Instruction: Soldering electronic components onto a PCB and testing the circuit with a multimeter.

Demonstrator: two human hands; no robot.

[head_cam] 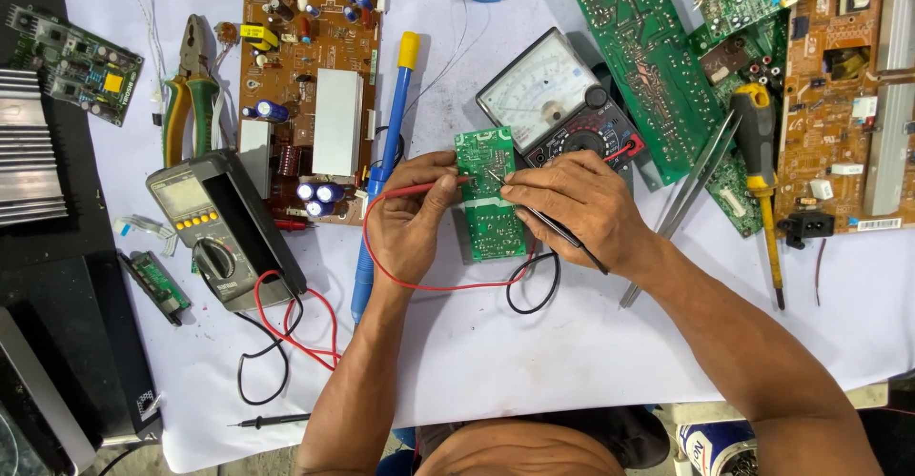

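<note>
A small green circuit board (pixel 490 211) lies on the white sheet at the centre. My left hand (pixel 412 217) pinches a red test probe (pixel 437 187) whose tip rests on the board's upper left. My right hand (pixel 577 205) holds a black test probe (pixel 562 233), its tip touching the board's upper middle. Red and black leads loop below the hands. An analog meter (pixel 558 104) with a white dial sits just behind the board.
A digital multimeter (pixel 217 233) lies left with its own leads. A brown circuit board (pixel 310 76), pliers (pixel 191 85) and a blue soldering iron (pixel 386 166) are behind it. Tweezers (pixel 691 190), a yellow screwdriver (pixel 762 171) and more boards lie right.
</note>
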